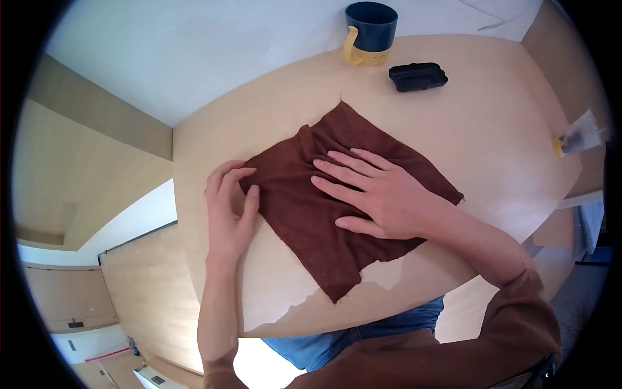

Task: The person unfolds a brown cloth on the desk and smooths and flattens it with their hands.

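A dark brown cloth (291, 227) lies on the wooden table, wrinkled in the middle, with frayed edges. My right hand (379, 194) rests flat on it, palm down with the fingers spread. At the cloth's left corner is my left hand (228, 204), its fingers curved and its thumb apart from them. The fingertips and thumb touch the cloth near that corner, and cloth shows in the gap between them.
On the table (272, 292) behind the cloth stand a dark blue mug (372, 29) with a yellow handle and base, and a small black tray (418, 77). A clear container (580, 133) with a yellow part sits at the right edge. A white wall (194, 58) borders the far side.
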A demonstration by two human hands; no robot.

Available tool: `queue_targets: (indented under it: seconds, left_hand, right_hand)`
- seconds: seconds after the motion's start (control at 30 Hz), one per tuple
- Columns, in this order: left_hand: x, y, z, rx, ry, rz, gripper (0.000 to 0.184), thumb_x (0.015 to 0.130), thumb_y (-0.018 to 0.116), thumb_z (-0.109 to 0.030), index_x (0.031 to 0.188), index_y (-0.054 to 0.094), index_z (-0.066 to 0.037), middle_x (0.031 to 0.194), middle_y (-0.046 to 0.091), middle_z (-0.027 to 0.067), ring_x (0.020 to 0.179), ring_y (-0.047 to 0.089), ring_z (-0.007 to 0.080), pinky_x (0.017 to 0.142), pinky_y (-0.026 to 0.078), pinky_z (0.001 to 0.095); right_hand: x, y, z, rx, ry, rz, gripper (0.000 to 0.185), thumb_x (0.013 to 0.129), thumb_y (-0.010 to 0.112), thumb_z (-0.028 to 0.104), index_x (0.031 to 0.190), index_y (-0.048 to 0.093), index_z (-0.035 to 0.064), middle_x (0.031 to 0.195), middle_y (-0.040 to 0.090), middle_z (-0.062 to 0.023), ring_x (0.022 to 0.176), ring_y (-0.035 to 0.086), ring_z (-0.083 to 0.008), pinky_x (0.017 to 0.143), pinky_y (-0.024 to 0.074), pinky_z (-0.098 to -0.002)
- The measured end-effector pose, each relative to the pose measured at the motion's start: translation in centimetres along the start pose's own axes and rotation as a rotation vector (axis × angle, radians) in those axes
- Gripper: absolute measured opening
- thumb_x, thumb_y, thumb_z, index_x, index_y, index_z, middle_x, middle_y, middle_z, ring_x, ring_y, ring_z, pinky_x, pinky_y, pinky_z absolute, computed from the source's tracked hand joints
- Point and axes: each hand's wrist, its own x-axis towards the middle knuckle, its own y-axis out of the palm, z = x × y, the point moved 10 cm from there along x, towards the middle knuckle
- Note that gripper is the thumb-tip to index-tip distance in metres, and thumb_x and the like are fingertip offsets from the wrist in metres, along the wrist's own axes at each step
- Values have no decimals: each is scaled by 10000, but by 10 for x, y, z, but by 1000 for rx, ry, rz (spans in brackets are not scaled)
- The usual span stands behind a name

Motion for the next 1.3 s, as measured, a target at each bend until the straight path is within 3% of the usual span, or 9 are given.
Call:
queue_targets:
  seconds: [0.13, 0.17, 0.3, 0.4, 0.6, 0.7, 1.0, 1.3]
  left_hand:
    - [-13, 24, -34, -9, 141, 110, 381, 955, 752, -118, 1326, 690, -57, 1539, 559, 133, 1506, 471, 351, 1250, 383, 479]
    - [-15, 32, -37, 15, 169, 185, 537, 932, 815, -232, 1422, 655, -80, 1606, 510, 134, 1562, 402, 363, 1277, 340, 503]
    - [-12, 41, -43, 137, 192, 270, 736, 905, 860, -394, 1525, 594, -101, 1648, 472, 165, 1569, 384, 409, 1283, 313, 538]
    - [-12, 37, -36, 147, 172, 285, 725, 917, 836, -392, 1532, 595, -93, 1684, 440, 140, 1574, 377, 388, 1290, 308, 526]
    - [-11, 32, -32, 42, 136, 218, 600, 905, 850, -178, 1466, 649, -109, 1649, 484, 128, 1539, 431, 363, 1274, 341, 493]
    - [-11, 34, -36, 41, 220, 235, 505, 890, 840, -84, 1375, 699, -102, 1590, 551, 110, 1522, 460, 348, 1264, 354, 475]
    - [-8, 32, -40, 50, 208, 242, 347, 914, 810, -94, 1252, 736, -79, 1520, 632, 81, 1500, 507, 312, 1279, 317, 480]
    - [-7, 27, -36, 57, 198, 225, 353, 937, 782, -80, 1289, 755, -65, 1454, 707, 70, 1447, 581, 270, 1273, 308, 485]
  right_hand:
    - [0, 2, -1, -11, 11, 2, 569, 1092, 608, 380, 1597, 560, 121, 1700, 473, -133, 1591, 422, -309, 1321, 305, -495]
    - [1, 1, -1, -13, 9, -3, 559, 1094, 605, 366, 1596, 562, 124, 1700, 474, -132, 1591, 423, -309, 1320, 306, -495]
    - [0, 1, 0, -11, 6, 7, 527, 1093, 601, 309, 1591, 572, 139, 1700, 475, -125, 1590, 426, -307, 1321, 306, -496]
    - [1, 1, 0, -19, 6, 13, 520, 1083, 612, 281, 1585, 581, 150, 1701, 475, -119, 1589, 426, -306, 1324, 304, -495]
    - [1, 0, -1, -17, 9, 17, 515, 1077, 621, 274, 1578, 590, 162, 1694, 482, -119, 1585, 431, -308, 1324, 306, -497]
    - [2, 0, 1, -2, 6, 9, 510, 1082, 617, 279, 1577, 589, 165, 1688, 487, -120, 1582, 434, -308, 1321, 307, -500]
    - [2, 1, 0, -15, 6, 18, 511, 1087, 613, 290, 1580, 585, 156, 1690, 487, -118, 1590, 426, -304, 1327, 294, -498]
    - [2, 5, 0, -4, 14, 39, 533, 1097, 598, 294, 1595, 560, 111, 1711, 467, -98, 1597, 412, -299, 1334, 278, -503]
